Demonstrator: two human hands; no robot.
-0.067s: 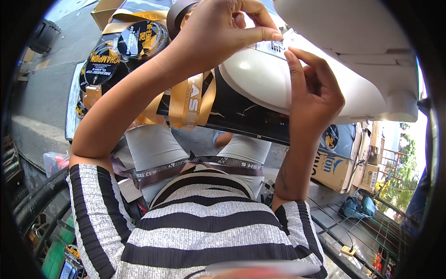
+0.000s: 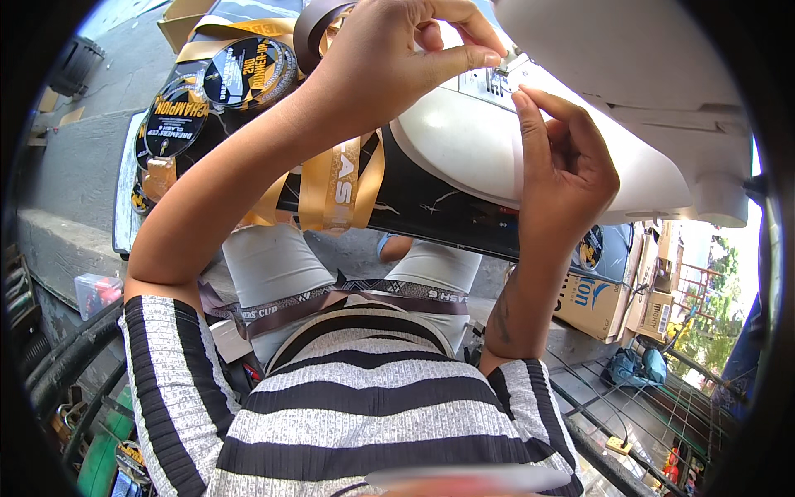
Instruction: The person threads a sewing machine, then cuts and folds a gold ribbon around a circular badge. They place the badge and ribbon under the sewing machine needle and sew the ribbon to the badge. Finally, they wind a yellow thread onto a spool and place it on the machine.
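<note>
Head view: both hands are raised over the white sewing machine [image 2: 464, 149], which stands on the black worktop [image 2: 406, 199] in front of the seated person. The left hand [image 2: 385, 62] is brought in from the far side of the small metal foot [image 2: 500, 80], with its thumb and forefinger pressed together at the tips just beside it. The right hand [image 2: 573, 161] is held palm inward on the near side, its thumb and forefinger also drawn together and its other fingers curled. Whether a thread or anything else is pinched by either hand cannot be told.

Fine fingertip work around the foot is judged to be the step in hand; threading might be meant, but this is not confirmed by anything visible. For the next move, steadiness and a clear line of sight to the foot seem to be called for, with the fingertips kept close and only lightly loaded.

Gold ribbon [image 2: 315, 190] is draped over the worktop's near edge, below the left forearm. Round black-and-gold discs [image 2: 248, 73] are set out to the left, and a dark printed ribbon [image 2: 397, 290] is laid across the lap.
</note>
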